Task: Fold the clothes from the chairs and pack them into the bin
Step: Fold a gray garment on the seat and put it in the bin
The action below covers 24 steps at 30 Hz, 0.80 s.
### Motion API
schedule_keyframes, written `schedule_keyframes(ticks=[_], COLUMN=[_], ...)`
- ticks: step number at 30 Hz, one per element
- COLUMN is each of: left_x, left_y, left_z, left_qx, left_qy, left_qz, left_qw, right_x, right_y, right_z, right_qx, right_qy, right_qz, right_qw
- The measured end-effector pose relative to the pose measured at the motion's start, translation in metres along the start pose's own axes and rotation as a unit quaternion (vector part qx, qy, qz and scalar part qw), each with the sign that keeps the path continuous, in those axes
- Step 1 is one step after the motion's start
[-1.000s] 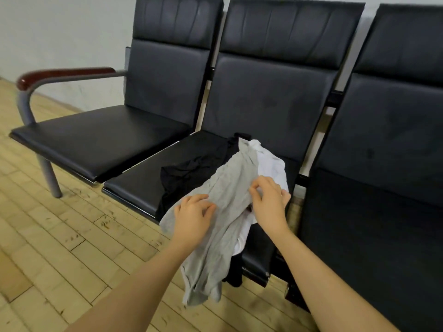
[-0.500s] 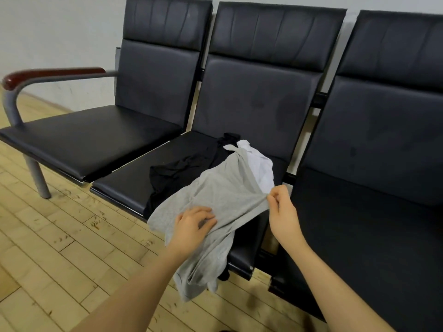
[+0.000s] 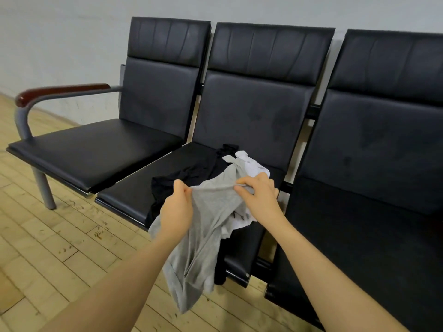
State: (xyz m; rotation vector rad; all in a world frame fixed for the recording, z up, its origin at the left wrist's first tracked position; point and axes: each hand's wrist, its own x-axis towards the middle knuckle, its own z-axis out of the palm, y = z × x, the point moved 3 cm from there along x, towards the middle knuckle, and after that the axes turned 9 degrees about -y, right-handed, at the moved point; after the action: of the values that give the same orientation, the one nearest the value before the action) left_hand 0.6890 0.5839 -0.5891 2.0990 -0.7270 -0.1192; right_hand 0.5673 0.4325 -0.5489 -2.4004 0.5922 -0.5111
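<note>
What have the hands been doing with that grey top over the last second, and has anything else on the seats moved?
The left hand has risen from lying on the grey garment to gripping its upper edge. The right hand, which had pulled the edge out to the right, has come back in, still pinching it. The black garment and white garment stayed on the middle seat.

Two bare forearms, left hand [image 3: 177,207] and right hand [image 3: 260,200] — no sleeves, nothing worn

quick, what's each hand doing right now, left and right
Left hand: closed, gripping the upper edge of the grey garment.
Right hand: closed, pinching the same grey garment along its upper edge.
</note>
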Motion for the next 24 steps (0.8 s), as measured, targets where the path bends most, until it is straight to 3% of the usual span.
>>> schedule_keyframes(ticks=[2, 6, 11, 17, 22, 24], left_x=[0.007, 0.014, 0.011, -0.013, -0.058, -0.074], left_y=[0.012, 0.044, 0.112, 0.184, 0.240, 0.256], left_z=[-0.020, -0.054, -0.088, -0.095, -0.075, -0.059], left_qx=[-0.018, -0.066, 0.019, 0.092, 0.116, 0.098], left_qy=[0.029, 0.066, 0.117, 0.187, 0.201, 0.189], left_qz=[0.003, 0.109, 0.228, 0.405, 0.531, 0.559], left_qw=[0.999, 0.990, 0.966, 0.890, 0.815, 0.802], right_x=[0.010, 0.017, -0.001, -0.058, -0.124, -0.150], right_y=[-0.015, -0.036, -0.057, -0.068, -0.049, -0.037], right_z=[-0.010, -0.041, -0.092, -0.165, -0.213, -0.228], right_qx=[0.008, 0.033, 0.038, -0.047, -0.101, -0.128], right_qy=[0.010, 0.068, 0.178, 0.299, 0.341, 0.356], right_qz=[-0.026, -0.065, -0.102, -0.108, -0.068, -0.048], right_qw=[1.000, 0.995, 0.978, 0.947, 0.932, 0.925])
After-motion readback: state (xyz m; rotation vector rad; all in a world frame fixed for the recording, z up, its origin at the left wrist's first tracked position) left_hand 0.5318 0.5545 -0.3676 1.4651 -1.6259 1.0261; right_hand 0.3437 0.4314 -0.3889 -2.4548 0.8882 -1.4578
